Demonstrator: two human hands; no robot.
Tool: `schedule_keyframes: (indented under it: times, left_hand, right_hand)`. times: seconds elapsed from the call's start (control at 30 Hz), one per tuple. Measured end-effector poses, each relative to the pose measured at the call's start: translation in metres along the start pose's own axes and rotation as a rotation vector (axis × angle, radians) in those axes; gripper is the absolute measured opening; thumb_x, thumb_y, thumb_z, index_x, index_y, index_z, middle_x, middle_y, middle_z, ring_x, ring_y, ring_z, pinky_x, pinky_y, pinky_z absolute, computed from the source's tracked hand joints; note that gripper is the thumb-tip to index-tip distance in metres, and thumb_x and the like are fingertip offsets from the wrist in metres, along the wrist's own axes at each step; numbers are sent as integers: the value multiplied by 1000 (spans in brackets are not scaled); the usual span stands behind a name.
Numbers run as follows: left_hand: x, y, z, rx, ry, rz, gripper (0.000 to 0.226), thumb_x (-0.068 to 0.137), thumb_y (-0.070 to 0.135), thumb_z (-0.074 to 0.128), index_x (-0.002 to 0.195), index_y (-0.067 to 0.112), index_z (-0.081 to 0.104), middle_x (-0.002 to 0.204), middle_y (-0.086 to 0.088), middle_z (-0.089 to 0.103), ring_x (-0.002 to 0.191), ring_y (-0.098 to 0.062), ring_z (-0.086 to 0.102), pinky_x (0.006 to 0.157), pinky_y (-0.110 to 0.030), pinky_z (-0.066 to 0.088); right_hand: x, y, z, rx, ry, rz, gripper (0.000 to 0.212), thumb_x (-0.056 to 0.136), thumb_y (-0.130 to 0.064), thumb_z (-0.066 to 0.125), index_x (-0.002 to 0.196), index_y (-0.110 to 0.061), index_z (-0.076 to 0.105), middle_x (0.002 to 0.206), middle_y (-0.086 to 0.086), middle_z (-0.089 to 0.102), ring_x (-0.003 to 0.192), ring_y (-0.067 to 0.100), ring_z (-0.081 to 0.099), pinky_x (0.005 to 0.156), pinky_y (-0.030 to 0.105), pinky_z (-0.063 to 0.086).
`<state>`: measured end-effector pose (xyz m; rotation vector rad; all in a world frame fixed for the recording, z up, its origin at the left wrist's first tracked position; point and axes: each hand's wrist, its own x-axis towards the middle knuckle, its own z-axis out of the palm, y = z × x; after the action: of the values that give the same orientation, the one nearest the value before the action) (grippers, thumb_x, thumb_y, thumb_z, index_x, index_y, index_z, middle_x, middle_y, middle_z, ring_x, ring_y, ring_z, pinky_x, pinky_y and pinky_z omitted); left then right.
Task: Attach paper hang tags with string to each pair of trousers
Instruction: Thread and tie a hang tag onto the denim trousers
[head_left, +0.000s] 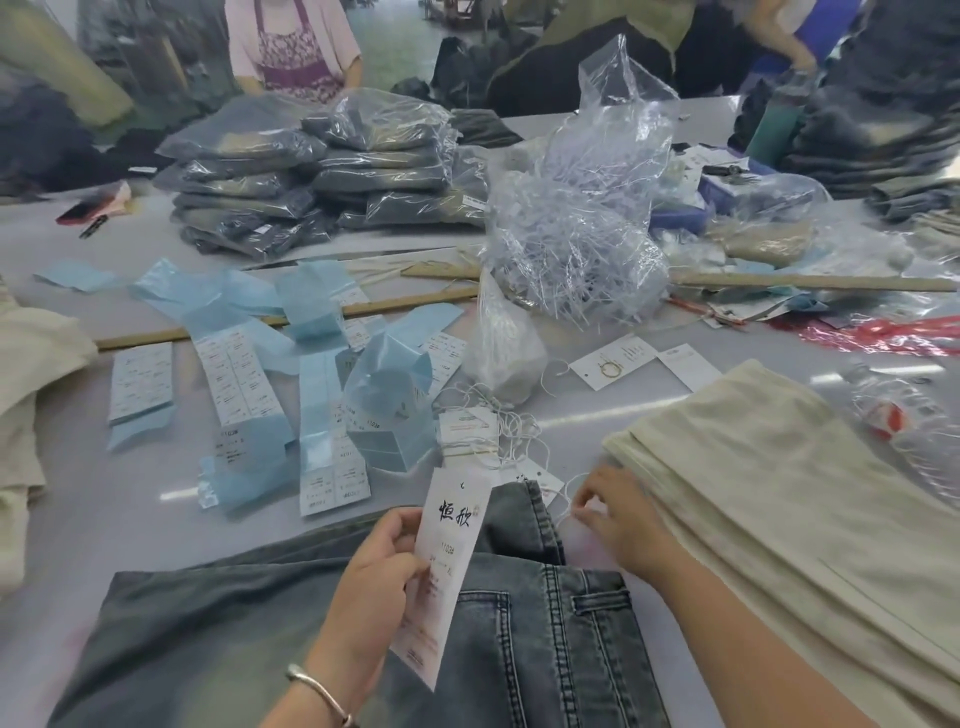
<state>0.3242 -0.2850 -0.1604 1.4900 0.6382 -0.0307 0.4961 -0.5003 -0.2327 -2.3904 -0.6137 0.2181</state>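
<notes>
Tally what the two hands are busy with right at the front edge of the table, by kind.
Paper hang tags held up: 1, the hang tag in the left hand
White strings pinched: 1, the string in the right hand
Grey denim trousers under the hands: 1, the trousers
Total: 3

Bright, even overhead light; white streaks of glare lie on the glossy grey counter (130, 519) and crinkled clear plastic bags (618, 104). Edges bend and blur; shadows are faint.
</notes>
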Motion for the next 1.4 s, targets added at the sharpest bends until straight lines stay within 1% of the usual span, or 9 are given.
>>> schedule_keyframes:
  times: [0.13, 0.23, 0.33, 0.5, 0.7, 0.93, 1.1, 1.23, 1.4]
  left_hand:
    - [-13, 8, 3, -17, -13, 9, 37, 89, -3, 43, 84, 22, 70, 91, -2, 74, 72, -13, 61, 71, -29, 45]
    - [-26, 16, 6, -55, -15, 64, 11, 89, 11, 59, 83, 14, 69, 85, -4, 73, 69, -13, 61, 65, -27, 45]
    - [-42, 27, 8, -56, -17, 180, 19, 80, 25, 72, 94, 13, 67, 89, -4, 75, 75, -20, 70, 65, -31, 54]
    - [-76, 48, 11, -37, -50, 428, 35, 73, 6, 78, 104, 9, 62, 93, -9, 75, 84, -25, 72, 65, -31, 59]
    - [-117, 56, 11, 14, -159, 653, 28, 78, 13, 71, 103, 25, 66, 86, -10, 74, 77, -26, 73, 62, -36, 60]
    - [-142, 53, 4, 49, -148, 783, 18, 88, 34, 59, 102, 30, 71, 82, -7, 70, 70, -16, 68, 58, -24, 53]
    - [-146, 56, 1, -171, -84, 697, 33, 98, 27, 49, 82, 23, 78, 73, -11, 71, 63, -16, 63, 55, -22, 50]
    - [-147, 61, 2, -400, -216, 477, 16, 73, 25, 75, 76, 9, 75, 70, -12, 66, 62, -18, 59, 55, -22, 49]
    - [-149, 62, 9, -198, -174, 610, 21, 68, 23, 85, 84, 12, 77, 78, -8, 72, 66, -11, 63, 59, -20, 47]
  right_hand:
    - [-15, -30, -36, 787, 198, 180, 16, 93, 2, 55, 82, -9, 55, 87, 12, 67, 63, 13, 47, 58, 22, 39]
    - [-30, -68, -72, 969, 187, 91, 17, 92, 6, 53, 82, -8, 54, 67, 11, 64, 51, 15, 44, 48, 21, 35]
    - [-60, -111, -98, 941, 152, -84, 13, 89, 6, 59, 86, -6, 58, 67, 16, 67, 52, 20, 54, 49, 22, 43]
    - [-112, -176, -103, 916, 91, -220, 12, 80, 4, 71, 82, -7, 70, 71, 14, 72, 59, 24, 68, 56, 24, 53]
    - [-140, -207, -77, 340, 436, -338, 12, 76, -8, 79, 81, -19, 77, 73, -12, 72, 66, 3, 65, 61, 16, 50]
    - [-164, -221, -75, 120, 584, -404, 6, 76, -16, 75, 81, -19, 76, 73, -12, 70, 61, 1, 58, 58, 11, 45]
    - [-177, -228, -78, 112, 587, -422, 7, 75, -18, 72, 80, -18, 76, 71, -11, 69, 59, 2, 57, 56, 13, 45]
    - [-183, -230, -76, 129, 583, -422, 9, 73, -12, 76, 77, -19, 74, 68, -11, 67, 58, 2, 56, 56, 13, 45]
    - [-187, -225, -79, 105, 605, -401, 8, 76, -17, 75, 70, -20, 71, 63, -11, 64, 56, 6, 54, 52, 31, 48]
